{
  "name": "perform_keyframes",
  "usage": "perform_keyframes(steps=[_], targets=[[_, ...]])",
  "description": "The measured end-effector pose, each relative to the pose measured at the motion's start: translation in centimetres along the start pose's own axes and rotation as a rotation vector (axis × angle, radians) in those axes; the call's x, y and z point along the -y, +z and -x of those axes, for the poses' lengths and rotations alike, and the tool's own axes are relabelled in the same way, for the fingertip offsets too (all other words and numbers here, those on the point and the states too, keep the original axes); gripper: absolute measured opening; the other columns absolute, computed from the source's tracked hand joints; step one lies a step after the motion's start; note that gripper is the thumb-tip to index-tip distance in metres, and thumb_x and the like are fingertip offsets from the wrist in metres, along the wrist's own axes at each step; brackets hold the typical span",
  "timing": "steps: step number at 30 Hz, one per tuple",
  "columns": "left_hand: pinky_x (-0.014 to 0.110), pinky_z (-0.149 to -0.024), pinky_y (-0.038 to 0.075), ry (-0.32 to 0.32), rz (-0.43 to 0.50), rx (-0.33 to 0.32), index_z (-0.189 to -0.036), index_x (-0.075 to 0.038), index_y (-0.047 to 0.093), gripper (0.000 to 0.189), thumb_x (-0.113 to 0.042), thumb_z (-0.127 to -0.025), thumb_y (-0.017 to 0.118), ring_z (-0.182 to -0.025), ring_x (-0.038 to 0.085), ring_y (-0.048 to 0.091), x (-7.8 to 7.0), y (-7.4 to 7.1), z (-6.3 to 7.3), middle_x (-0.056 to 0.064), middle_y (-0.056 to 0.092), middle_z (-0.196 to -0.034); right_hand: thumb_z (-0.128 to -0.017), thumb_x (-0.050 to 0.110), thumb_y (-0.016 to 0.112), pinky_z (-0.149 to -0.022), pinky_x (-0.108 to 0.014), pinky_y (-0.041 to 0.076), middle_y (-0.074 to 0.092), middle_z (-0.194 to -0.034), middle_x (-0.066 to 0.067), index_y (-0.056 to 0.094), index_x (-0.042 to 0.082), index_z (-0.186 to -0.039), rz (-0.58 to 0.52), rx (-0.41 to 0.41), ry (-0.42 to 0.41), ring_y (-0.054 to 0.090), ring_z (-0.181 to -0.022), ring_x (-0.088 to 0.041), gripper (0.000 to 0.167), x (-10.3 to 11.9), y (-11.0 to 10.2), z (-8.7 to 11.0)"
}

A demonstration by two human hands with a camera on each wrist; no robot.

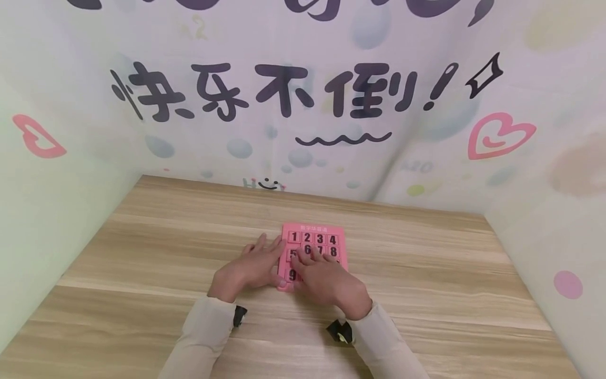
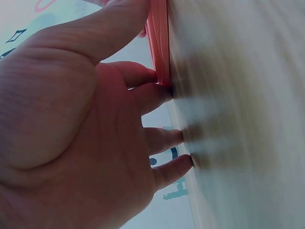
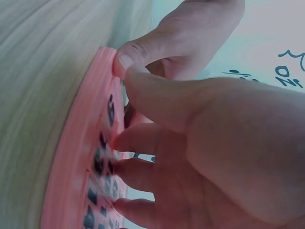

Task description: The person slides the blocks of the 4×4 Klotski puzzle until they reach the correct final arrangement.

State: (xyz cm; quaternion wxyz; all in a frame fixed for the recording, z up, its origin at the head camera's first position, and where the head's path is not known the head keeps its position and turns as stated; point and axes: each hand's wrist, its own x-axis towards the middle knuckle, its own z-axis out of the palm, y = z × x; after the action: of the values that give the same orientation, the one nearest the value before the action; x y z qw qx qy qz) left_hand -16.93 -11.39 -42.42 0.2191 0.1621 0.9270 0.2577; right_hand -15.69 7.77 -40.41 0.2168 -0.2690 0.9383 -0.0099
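A pink number slide puzzle [image 1: 314, 228] lies flat on the wooden table, its black-numbered tiles running 1 to 4 along the far row. My left hand [image 1: 255, 266] steadies its left side, the thumb [image 3: 126, 61] on the near-left corner of the frame. Spread fingers [image 2: 164, 174] of that hand reach the frame's edge and the tabletop. Over the lower tiles, my right hand [image 1: 326, 279] rests its extended fingertips [image 3: 125, 141] on the numbers. Several tiles on the near right are hidden beneath it.
The wooden table [image 1: 426, 263] meets a printed cloth backdrop [image 1: 284, 158] behind and pale walls at both sides. Dark straps [image 1: 340, 331] sit at the sleeve cuffs.
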Motion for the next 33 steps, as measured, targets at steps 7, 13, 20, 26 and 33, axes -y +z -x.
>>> perform_keyframes(steps=[7, 13, 20, 26, 33], targets=[[0.064, -0.131, 0.007, -0.001, -0.001, -0.002, -0.166, -0.004, 0.025, 0.091, -0.028, -0.095, 0.078, -0.162, 0.045, -0.003, -0.02, -0.03, -0.03, 0.014, 0.017, -0.175, -0.107, 0.048, 0.052, -0.13, -0.057, 0.023, 0.026, -0.174, -0.004, 0.038, 0.02, -0.164, -0.008, -0.001, 0.014, 0.022, -0.162, -0.035, 0.065, -0.08, 0.23, -0.29], [0.064, -0.131, 0.007, -0.004, -0.007, 0.007, -0.165, -0.003, 0.025, 0.092, -0.029, -0.095, 0.078, -0.162, 0.046, -0.003, 0.02, -0.01, 0.14, 0.015, 0.016, -0.175, -0.109, 0.048, 0.046, -0.13, -0.058, 0.022, 0.024, -0.174, -0.006, 0.034, 0.015, -0.165, -0.015, -0.021, 0.012, 0.018, -0.162, -0.036, 0.066, 0.0, 0.52, -0.57], [0.066, -0.13, 0.009, 0.003, -0.009, 0.0, -0.165, -0.003, 0.027, 0.093, -0.029, -0.093, 0.08, -0.162, 0.047, -0.001, 0.01, 0.03, 0.05, 0.016, 0.018, -0.175, -0.11, 0.047, 0.046, -0.131, -0.058, 0.021, 0.024, -0.174, -0.008, 0.034, 0.012, -0.165, -0.008, -0.041, 0.01, 0.016, -0.163, -0.037, 0.066, 0.02, 0.64, -0.7], [0.066, -0.13, 0.009, 0.005, -0.006, -0.002, -0.165, -0.002, 0.027, 0.094, -0.028, -0.092, 0.08, -0.162, 0.047, 0.0, -0.04, 0.0, 0.05, 0.016, 0.02, -0.175, -0.11, 0.048, 0.046, -0.13, -0.059, 0.021, 0.024, -0.174, -0.007, 0.033, 0.012, -0.165, -0.01, -0.056, 0.007, 0.015, -0.163, -0.037, 0.067, -0.28, 0.76, -0.92], [0.066, -0.13, 0.009, 0.005, -0.006, -0.001, -0.165, -0.002, 0.027, 0.094, -0.029, -0.092, 0.08, -0.162, 0.047, 0.0, -0.06, -0.05, 0.01, 0.016, 0.019, -0.175, -0.11, 0.049, 0.045, -0.131, -0.059, 0.019, 0.022, -0.175, -0.007, 0.033, 0.013, -0.165, -0.026, -0.064, 0.0, 0.012, -0.163, -0.037, 0.067, -0.69, 0.79, -0.94]])
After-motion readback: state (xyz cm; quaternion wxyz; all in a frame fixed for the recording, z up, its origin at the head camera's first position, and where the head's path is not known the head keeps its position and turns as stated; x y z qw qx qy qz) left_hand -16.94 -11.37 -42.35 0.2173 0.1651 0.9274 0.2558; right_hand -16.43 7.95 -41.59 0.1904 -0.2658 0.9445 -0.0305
